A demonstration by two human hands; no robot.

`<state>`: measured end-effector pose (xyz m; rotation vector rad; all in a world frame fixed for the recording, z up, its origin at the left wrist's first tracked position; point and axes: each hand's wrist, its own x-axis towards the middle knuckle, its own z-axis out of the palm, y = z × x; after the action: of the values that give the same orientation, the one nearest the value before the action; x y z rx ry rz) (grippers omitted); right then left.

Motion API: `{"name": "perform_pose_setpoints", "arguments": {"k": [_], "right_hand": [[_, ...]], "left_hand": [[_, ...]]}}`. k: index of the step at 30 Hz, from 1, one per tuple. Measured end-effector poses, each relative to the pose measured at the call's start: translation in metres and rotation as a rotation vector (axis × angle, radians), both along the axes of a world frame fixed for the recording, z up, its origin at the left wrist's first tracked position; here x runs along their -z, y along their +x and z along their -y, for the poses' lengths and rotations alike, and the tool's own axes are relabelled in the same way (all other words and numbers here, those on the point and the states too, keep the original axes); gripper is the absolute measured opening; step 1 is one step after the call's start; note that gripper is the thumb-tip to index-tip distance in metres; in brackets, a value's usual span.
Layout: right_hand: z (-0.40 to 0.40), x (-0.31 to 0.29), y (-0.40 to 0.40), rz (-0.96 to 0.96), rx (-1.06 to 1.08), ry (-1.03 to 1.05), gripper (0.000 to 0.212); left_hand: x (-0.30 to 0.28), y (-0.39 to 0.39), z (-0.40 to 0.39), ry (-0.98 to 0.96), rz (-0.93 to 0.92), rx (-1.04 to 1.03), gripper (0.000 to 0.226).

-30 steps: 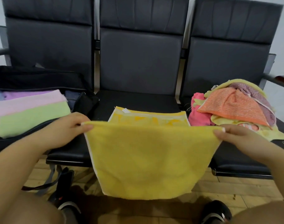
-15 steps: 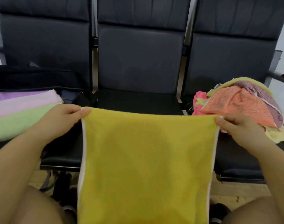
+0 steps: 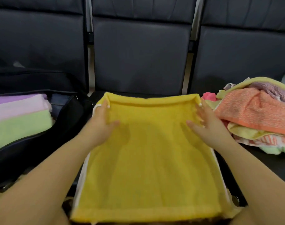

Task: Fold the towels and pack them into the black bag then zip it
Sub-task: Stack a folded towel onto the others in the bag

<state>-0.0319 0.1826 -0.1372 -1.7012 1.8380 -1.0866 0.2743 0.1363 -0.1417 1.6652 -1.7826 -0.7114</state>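
Note:
A yellow towel [image 3: 151, 151] lies doubled over on the middle black seat, with its near edge hanging toward my lap. My left hand [image 3: 101, 125] rests flat on its far left corner, fingers straight and thumb spread out. On the far right corner my right hand [image 3: 208, 125] presses down with fingers spread. The black bag [image 3: 41, 143] stands unzipped on the left seat. It holds folded purple, pink and green towels [image 3: 20, 125].
A loose pile of unfolded towels [image 3: 255, 111], orange, purple, pale yellow and pink, sits on the right seat. Three dark seat backs [image 3: 138, 54] rise behind everything. The bag's lid leans against the left seat back.
The towel, held up by its top corners before, has been carried forward and laid down folded on the middle seat. Both hands have let go of the corners and now lie flat on it.

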Motion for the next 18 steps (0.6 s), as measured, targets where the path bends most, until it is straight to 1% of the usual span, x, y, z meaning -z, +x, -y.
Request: {"name": "perform_pose_setpoints", "arguments": {"k": [1, 2, 3, 5, 6, 7, 8, 10, 12, 13, 16, 18], "right_hand": [[0.004, 0.004, 0.004, -0.003, -0.057, 0.09, 0.101], [0.007, 0.008, 0.006, -0.035, -0.086, 0.182, 0.11], [0.008, 0.011, 0.007, -0.102, -0.095, 0.272, 0.114], [0.008, 0.015, 0.01, -0.303, -0.136, 0.493, 0.112], [0.007, 0.016, 0.012, -0.418, -0.182, 0.626, 0.107], [0.006, 0.018, 0.014, -0.521, -0.231, 0.752, 0.102], [0.006, 0.021, 0.015, -0.599, -0.264, 0.843, 0.099], [0.011, 0.026, 0.018, -0.666, -0.258, 0.889, 0.1], [0.021, 0.032, 0.018, -0.681, -0.19, 0.816, 0.1], [0.026, 0.036, 0.017, -0.682, -0.147, 0.768, 0.098], [0.031, 0.042, 0.011, -0.643, -0.062, 0.667, 0.097], [0.028, 0.037, 0.009, -0.586, -0.057, 0.611, 0.097]], "left_hand": [[0.002, -0.009, 0.0, 0.117, 0.077, 0.05, 0.097], [0.004, -0.016, 0.0, 0.207, 0.19, 0.086, 0.107], [0.005, -0.021, -0.001, 0.282, 0.341, 0.119, 0.109], [0.007, -0.026, -0.002, 0.435, 0.647, 0.216, 0.1], [0.006, -0.027, -0.003, 0.513, 0.749, 0.271, 0.095], [0.006, -0.027, -0.002, 0.585, 0.812, 0.31, 0.089], [0.007, -0.026, 0.001, 0.633, 0.843, 0.336, 0.087], [0.013, -0.024, 0.01, 0.65, 0.849, 0.34, 0.095], [0.022, -0.023, 0.022, 0.568, 0.8, 0.314, 0.104], [0.025, -0.022, 0.027, 0.514, 0.765, 0.294, 0.103], [0.03, -0.02, 0.037, 0.399, 0.724, 0.186, 0.093], [0.026, -0.014, 0.039, 0.384, 0.723, 0.097, 0.085]]}}
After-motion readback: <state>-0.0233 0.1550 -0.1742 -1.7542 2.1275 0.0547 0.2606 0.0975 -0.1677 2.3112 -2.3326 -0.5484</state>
